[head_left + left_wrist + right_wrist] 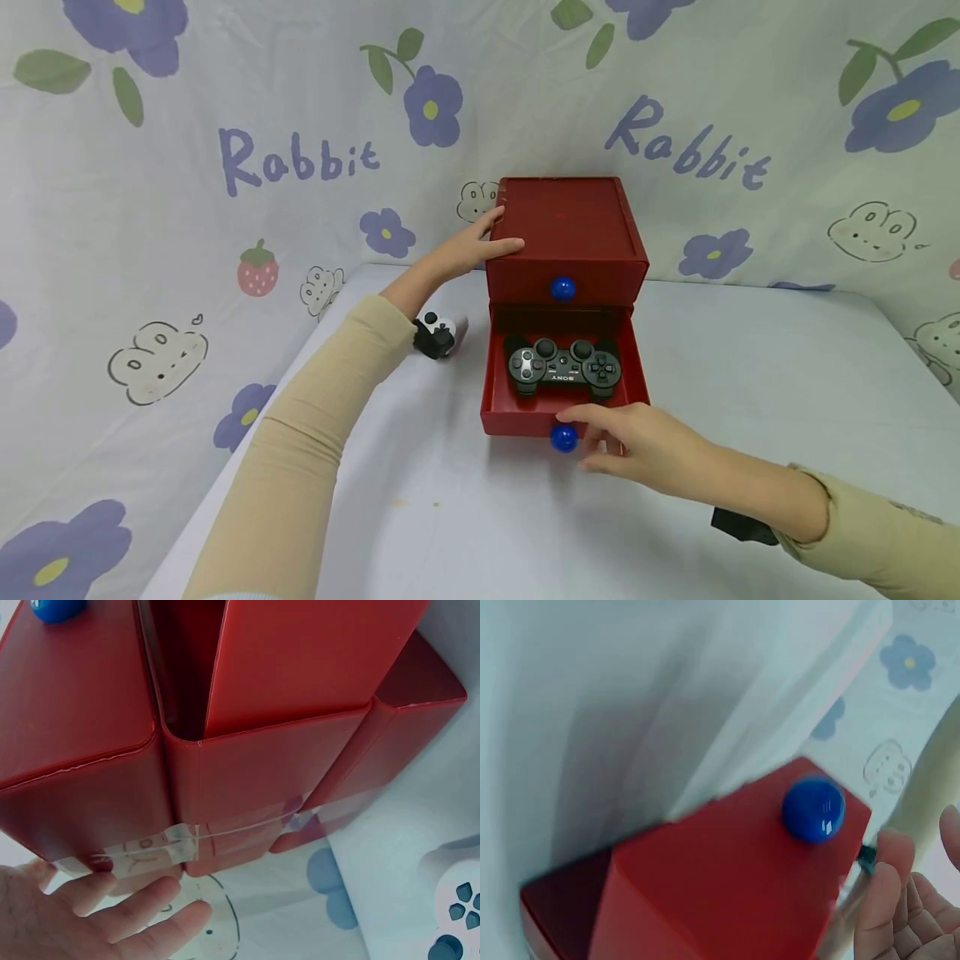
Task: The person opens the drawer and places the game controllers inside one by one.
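A red drawer box (562, 217) stands against the back cloth, with a blue knob (563, 288) on its upper front. Below that, a red drawer (491, 392) is pulled out, holding a black Sony game controller (564, 367). My left hand (468, 246) rests on the box's upper left side, thumb over the top edge; its fingers spread along the taped side in the left wrist view. My right hand (645, 442) hovers at the drawer front, thumb and index finger apart beside the lower blue knob (564, 437). In the right wrist view, that knob (814, 810) is free of the fingers.
A white game controller (461, 900) lies on the table left of the box, partly behind my left forearm in the head view. The patterned cloth (315, 225) hangs close behind the box. White table surface (750, 358) stretches to the right.
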A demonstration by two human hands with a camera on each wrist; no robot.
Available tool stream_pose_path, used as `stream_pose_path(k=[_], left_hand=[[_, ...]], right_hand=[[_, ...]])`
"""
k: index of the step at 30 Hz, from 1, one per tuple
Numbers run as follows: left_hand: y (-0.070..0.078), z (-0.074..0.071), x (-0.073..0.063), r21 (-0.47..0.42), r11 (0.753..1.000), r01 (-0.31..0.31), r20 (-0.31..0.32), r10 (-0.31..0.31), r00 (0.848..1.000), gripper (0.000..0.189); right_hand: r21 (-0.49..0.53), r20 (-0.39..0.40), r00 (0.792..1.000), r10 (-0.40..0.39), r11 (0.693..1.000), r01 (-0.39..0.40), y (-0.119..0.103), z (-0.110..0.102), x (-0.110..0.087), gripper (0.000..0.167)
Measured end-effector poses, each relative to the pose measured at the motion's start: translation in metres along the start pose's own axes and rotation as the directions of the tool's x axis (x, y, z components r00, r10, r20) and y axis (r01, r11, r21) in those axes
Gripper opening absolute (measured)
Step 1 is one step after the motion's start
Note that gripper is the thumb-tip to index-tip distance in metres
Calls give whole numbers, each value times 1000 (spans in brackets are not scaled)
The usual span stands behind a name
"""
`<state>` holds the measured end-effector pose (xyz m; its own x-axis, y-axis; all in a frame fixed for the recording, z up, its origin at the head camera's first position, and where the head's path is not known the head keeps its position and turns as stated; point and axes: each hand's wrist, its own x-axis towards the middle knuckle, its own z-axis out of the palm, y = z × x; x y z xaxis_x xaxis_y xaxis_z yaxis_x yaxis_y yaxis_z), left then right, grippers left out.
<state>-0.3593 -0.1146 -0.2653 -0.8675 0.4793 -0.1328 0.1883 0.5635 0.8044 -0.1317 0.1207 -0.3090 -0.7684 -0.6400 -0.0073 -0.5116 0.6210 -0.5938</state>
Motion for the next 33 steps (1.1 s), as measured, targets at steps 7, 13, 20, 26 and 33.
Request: stream_pose_path(k=[7, 13, 20, 26, 33], left_hand=[[0, 2, -2, 29, 999, -24, -28, 25, 999, 84], [0, 3, -2, 16, 999, -30, -29, 30, 999, 83], [9, 2, -10, -19, 1000, -20, -4, 20, 1000, 81], [2, 3, -4, -7, 1000, -28, -23, 28, 999, 82], [1, 4, -5, 22, 1000, -14, -34, 15, 999, 83]], right_hand=[[-14, 8, 999, 33, 999, -33, 9, 25, -4, 44], [-62, -53, 998, 18, 998, -21, 20, 40, -1, 47], [-113, -129, 991, -20, 994, 6, 28, 54, 3, 51], [-128, -210, 975, -71, 991, 44, 35, 60, 8, 41], [-141, -270, 956, -117, 987, 81, 38, 62, 13, 35]])
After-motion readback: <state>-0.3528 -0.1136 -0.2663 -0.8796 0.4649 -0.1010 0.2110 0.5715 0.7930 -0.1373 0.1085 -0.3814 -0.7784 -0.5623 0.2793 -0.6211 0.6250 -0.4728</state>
